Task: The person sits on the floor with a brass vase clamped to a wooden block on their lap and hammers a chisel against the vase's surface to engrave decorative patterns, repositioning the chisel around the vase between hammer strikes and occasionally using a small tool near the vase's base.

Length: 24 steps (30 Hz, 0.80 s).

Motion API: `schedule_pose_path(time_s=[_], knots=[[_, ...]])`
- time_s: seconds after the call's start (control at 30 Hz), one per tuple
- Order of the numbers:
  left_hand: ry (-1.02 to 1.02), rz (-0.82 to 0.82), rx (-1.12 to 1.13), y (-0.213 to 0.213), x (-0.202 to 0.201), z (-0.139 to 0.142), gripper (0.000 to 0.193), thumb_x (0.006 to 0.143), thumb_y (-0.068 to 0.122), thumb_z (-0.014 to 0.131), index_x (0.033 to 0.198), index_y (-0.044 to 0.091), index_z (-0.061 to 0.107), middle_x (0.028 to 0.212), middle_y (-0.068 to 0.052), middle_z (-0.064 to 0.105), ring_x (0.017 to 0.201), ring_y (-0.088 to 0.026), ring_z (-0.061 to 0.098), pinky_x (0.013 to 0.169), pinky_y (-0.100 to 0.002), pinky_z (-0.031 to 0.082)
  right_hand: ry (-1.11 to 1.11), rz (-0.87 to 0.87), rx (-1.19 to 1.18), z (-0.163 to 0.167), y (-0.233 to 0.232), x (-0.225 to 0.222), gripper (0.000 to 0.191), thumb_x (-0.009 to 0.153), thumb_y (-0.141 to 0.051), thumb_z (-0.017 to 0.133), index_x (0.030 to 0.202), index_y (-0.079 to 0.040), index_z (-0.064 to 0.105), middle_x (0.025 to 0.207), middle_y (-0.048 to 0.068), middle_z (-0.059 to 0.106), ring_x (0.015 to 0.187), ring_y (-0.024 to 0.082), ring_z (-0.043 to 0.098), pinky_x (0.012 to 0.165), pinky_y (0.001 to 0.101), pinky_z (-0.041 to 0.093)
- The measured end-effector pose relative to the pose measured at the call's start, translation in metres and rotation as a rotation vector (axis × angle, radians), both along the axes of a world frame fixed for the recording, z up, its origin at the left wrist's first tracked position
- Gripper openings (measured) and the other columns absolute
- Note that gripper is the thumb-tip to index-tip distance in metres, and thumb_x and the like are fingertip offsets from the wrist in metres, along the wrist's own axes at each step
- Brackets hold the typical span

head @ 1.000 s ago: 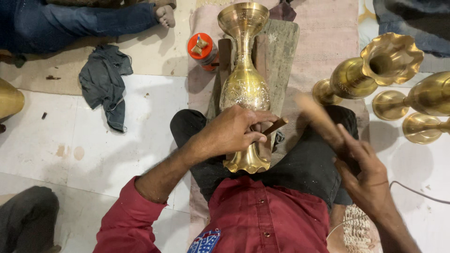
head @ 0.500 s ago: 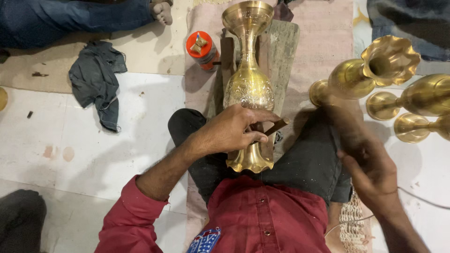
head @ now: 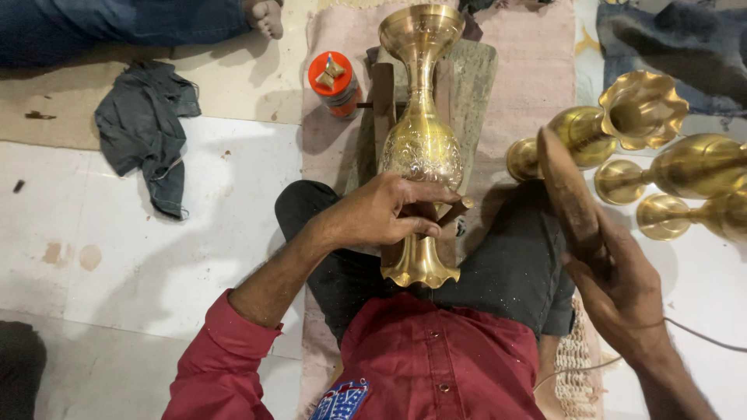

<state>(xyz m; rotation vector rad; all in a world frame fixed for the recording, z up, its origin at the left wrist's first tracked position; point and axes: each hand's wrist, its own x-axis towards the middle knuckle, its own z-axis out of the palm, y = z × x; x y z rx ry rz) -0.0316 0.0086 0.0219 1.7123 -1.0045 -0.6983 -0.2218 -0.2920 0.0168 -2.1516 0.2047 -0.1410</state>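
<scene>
A tall engraved brass vase (head: 421,144) lies lengthwise over my lap, its flared foot (head: 420,271) toward me and its mouth pointing away. My left hand (head: 389,211) rests on the vase's lower stem and pinches a small chisel-like tool (head: 454,211) against it. My right hand (head: 618,292) is off to the right, raised, gripping a brown wooden mallet (head: 566,190) that points up and away. The vase rests on a wooden block (head: 467,93) laid on a pink mat (head: 529,62).
An orange-capped container (head: 333,82) stands left of the vase. Several finished brass vases (head: 622,124) lie at the right. A grey rag (head: 144,128) sits on the white floor at left. Another person's jeans and bare foot (head: 264,15) are at the top.
My right hand with the mallet has swung out to the right and lifted, away from the vase. My left hand keeps the tool on the stem.
</scene>
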Motion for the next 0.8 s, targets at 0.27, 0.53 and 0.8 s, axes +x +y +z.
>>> schedule_pose_path(time_s=[0.27,0.53,0.8], knots=[[-0.026,-0.064,-0.044,-0.003,0.004,-0.008,0.049,0.090,0.016,0.081,0.135,0.006,0.065,0.123,-0.010,0.077,0.101,-0.018,0.079,0.094,-0.032,0.064,-0.162,0.203,-0.593,0.022,0.007,0.007,0.066,0.082,0.009,0.067,0.144,-0.010,0.055,0.129,0.019,0.062,0.118,0.026,0.062,0.093,0.0372,0.056],[-0.036,-0.018,-0.175,0.000,-0.001,-0.016,0.049,0.088,0.008,0.081,0.135,0.006,0.065,0.125,-0.011,0.074,0.106,-0.018,0.076,0.095,-0.031,0.064,-0.003,0.101,-0.472,0.031,0.012,0.008,0.065,0.090,-0.002,0.071,0.150,-0.020,0.055,0.116,0.013,0.064,0.101,0.027,0.065,0.087,0.0394,0.056],[0.108,0.041,-0.214,0.013,-0.005,-0.040,0.053,0.091,-0.001,0.080,0.141,0.006,0.063,0.112,-0.009,0.080,0.099,-0.012,0.076,0.092,-0.029,0.064,0.028,0.026,-0.469,0.049,0.020,0.010,0.076,0.087,-0.005,0.074,0.158,-0.015,0.048,0.118,0.016,0.063,0.098,0.028,0.069,0.078,0.0393,0.058]])
